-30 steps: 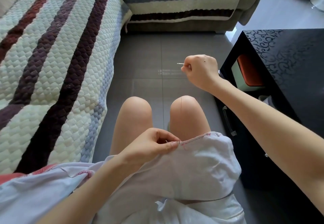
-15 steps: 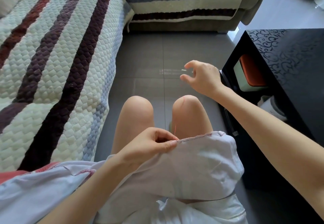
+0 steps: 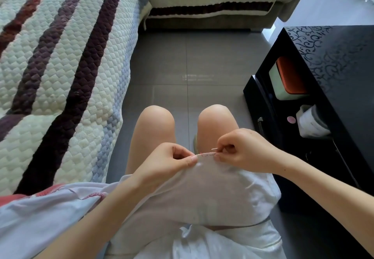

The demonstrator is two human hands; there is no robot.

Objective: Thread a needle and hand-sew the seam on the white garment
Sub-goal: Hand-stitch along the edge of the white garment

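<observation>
White garment [image 3: 212, 194] draped across the lap, bunched over the thighs. Left hand [image 3: 168, 161] is on its top edge, grip clamped: thumb and forefinger pinch the fabric at the near end of the pink-stitched seam [image 3: 206, 153]. Right hand [image 3: 244, 151] sits just beside it at the seam's other end, fingers curled tight, grip closed on the needle [image 3: 214, 148]; its thin tip pokes out leftward just above the stitching. The seam is stretched between the two hands. Bare knees [image 3: 155, 117] beyond, over the grey tiled floor [image 3: 192, 60]. Striped quilted sofa cover [image 3: 60, 66] to the left, black bench [image 3: 334, 60] to the right, an orange-topped box [image 3: 289, 78] on its shelf.
</observation>
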